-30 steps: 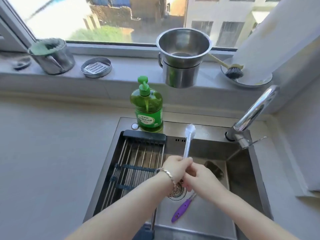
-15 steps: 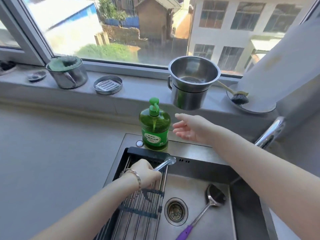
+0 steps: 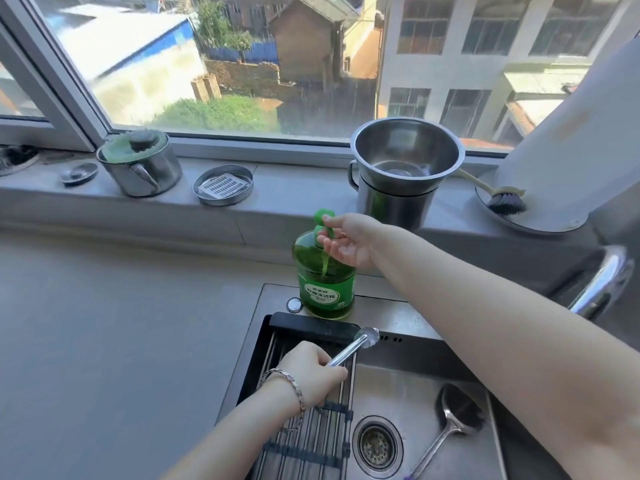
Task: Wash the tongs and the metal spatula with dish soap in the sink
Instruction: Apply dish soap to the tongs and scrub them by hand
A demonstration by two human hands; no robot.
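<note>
My left hand (image 3: 311, 374) clenched round tongs (image 3: 353, 348) over sink rack (image 3: 311, 445). Right hand (image 3: 346, 242) unclenched: thumb atop soap bottle (image 3: 325, 292) pump (image 3: 321, 216), fingers loose beneath.

Strong daylight pours in through the window (image 3: 242, 64), and a sunlit roof (image 3: 131, 46) outside is washed out to near white. The counter (image 3: 104, 323) lies in soft, even shade. Highlights glint on the tap (image 3: 602, 282), the steel bowl (image 3: 407, 154), the tongs (image 3: 349, 349) and the sink (image 3: 408, 386). The wide lens bends the sill (image 3: 294, 188) towards the edges, where the tap smears into blur. Fine detail is slightly soft throughout.
</note>
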